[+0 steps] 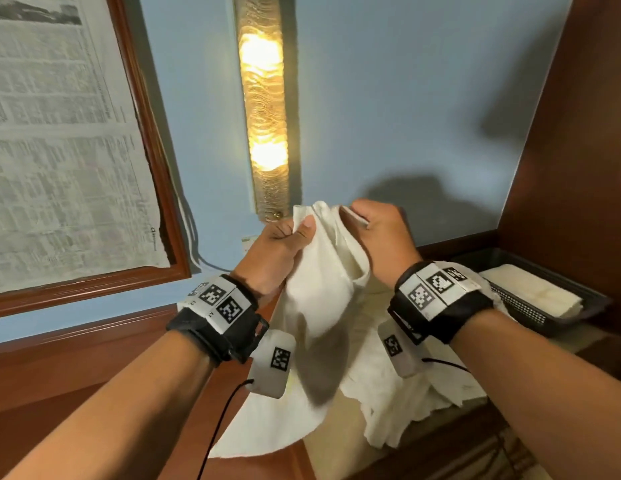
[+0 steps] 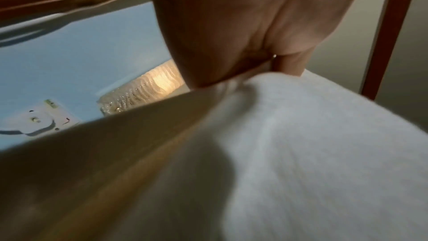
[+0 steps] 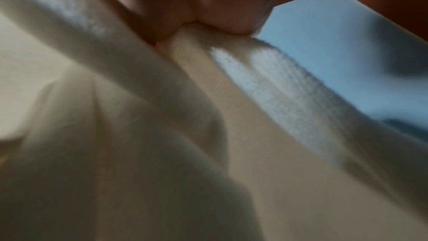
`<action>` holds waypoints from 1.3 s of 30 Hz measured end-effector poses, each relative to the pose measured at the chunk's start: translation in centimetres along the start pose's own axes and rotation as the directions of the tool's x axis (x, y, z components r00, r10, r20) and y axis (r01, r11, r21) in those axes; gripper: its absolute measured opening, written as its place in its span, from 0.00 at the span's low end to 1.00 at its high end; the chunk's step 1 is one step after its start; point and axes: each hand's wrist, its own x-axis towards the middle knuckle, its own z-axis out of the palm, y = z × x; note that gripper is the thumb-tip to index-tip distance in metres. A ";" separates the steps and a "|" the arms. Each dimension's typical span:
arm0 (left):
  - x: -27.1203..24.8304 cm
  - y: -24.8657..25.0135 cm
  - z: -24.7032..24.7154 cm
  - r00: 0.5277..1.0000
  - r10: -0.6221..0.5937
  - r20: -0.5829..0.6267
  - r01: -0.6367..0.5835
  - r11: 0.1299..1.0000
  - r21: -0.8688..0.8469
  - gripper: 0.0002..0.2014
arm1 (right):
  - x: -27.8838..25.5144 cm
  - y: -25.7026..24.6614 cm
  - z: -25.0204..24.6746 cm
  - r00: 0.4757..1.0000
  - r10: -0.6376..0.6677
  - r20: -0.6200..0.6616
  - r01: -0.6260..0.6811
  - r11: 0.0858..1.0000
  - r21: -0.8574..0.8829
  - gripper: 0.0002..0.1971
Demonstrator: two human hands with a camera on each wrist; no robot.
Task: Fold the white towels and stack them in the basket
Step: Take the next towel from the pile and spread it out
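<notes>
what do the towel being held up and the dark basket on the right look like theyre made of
The held towel looks like soft white terry cotton: a fuzzy looped pile shows in the wrist views, and it drapes limply from both hands. The basket looks like dark rigid plastic, judging by its perforated mesh wall, though metal can't be ruled out. The folded towel inside looks like the same cloth.

Towel (image 3: 208, 135) blurred; fingers (image 3: 208, 6) cropped.
</notes>
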 end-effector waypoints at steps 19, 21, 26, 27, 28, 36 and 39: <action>-1.1 -1.3 5.8 0.993 0.091 -0.068 -0.052 0.896 0.440 0.24 | -8.5 13.4 -8.7 0.930 0.364 0.057 -0.352 0.924 -0.151 0.06; -1.2 -0.9 6.4 0.996 0.069 -0.063 -0.036 0.903 0.429 0.24 | -6.6 9.1 -7.7 0.956 0.276 0.100 -0.272 0.961 -0.053 0.10; -2.7 0.9 6.4 0.996 -0.010 -0.093 0.027 0.983 0.179 0.19 | -4.0 0.9 -6.4 0.963 0.070 0.259 -0.106 0.986 0.126 0.16; -3.2 1.1 6.4 0.996 -0.030 -0.086 0.039 0.994 0.101 0.19 | -3.6 0.1 -6.1 0.965 0.052 0.257 -0.085 0.989 0.119 0.16; -3.6 1.2 6.2 0.997 -0.043 -0.071 0.045 0.998 0.038 0.19 | -3.3 -0.6 -5.9 0.970 0.050 0.239 -0.078 0.991 0.109 0.15; -6.8 3.2 3.3 0.987 0.151 -0.060 -0.129 0.953 0.274 0.23 | -7.1 -3.7 -4.1 0.969 0.011 0.247 -0.014 1.000 0.010 0.12; -8.7 3.9 0.4 0.984 0.168 -0.053 -0.137 0.919 0.370 0.27 | -10.7 -3.3 -2.5 0.955 0.095 0.280 -0.083 0.995 -0.056 0.06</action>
